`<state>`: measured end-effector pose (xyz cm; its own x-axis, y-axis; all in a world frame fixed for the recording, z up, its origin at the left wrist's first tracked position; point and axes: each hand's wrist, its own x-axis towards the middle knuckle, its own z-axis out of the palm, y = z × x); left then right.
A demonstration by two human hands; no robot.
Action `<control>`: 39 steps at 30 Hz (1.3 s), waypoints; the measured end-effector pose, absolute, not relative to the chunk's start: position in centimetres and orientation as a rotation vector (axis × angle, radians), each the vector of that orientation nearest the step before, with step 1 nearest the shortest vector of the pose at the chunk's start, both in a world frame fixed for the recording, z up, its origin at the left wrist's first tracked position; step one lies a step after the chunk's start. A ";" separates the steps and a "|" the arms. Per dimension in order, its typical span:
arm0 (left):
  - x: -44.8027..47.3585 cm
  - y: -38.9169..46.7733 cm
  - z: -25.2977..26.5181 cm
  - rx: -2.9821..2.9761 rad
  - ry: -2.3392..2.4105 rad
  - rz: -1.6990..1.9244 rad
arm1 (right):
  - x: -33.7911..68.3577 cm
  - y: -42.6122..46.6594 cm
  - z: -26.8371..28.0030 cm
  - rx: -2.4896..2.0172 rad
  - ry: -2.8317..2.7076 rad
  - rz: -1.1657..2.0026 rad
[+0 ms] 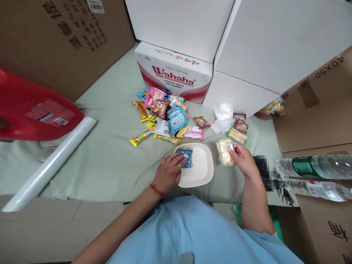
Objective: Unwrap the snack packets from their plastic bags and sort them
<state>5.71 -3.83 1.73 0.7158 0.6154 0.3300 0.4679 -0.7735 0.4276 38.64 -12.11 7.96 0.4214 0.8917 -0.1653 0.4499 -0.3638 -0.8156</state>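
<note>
My left hand (168, 171) reaches over the left rim of a white dish (199, 176), its fingers closed on a blue snack packet (188, 158) inside it. A thin yellowish edge shows beside that packet; whether it is a second packet I cannot tell. To the right of the dish, my right hand (244, 160) pinches a clear, green-edged cracker packet (224, 152) between thumb and fingers. Just beyond it lies a similar cracker packet (237, 136), close to a small brown snack packet (241, 127).
A pile of mixed snack packets (162, 110) lies behind the dish, before a Wahaha carton (173, 73). Crumpled clear plastic (222, 119) sits right of it. Water bottles (313, 167) and keys (283, 190) are at right; a white roll (52, 163) and red container (38, 106) at left.
</note>
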 end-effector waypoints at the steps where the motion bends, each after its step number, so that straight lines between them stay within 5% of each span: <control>1: 5.7 -3.9 1.8 2.617 0.857 0.663 | 37.2 -11.9 8.5 -1.907 -1.136 0.849; 9: 5.6 -4.1 1.7 2.642 0.847 0.648 | 25.5 -8.6 9.0 -2.560 -1.656 0.604; 17: 6.0 -4.7 3.7 2.708 0.805 0.808 | 24.3 -8.5 7.7 -2.575 -1.711 0.477; 26: 7.1 -5.9 4.8 2.800 0.496 0.650 | 36.9 -9.0 7.1 -2.349 -1.346 -0.276; 39: 9.8 -6.2 3.9 2.713 0.584 0.376 | 49.7 -7.7 3.8 -2.663 -1.237 0.292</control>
<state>9.82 -6.16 3.88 0.8805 0.4371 0.1832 0.3472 -0.8580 0.3786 49.69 -7.71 3.78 0.6326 0.7683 -0.0973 0.7308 -0.6338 -0.2534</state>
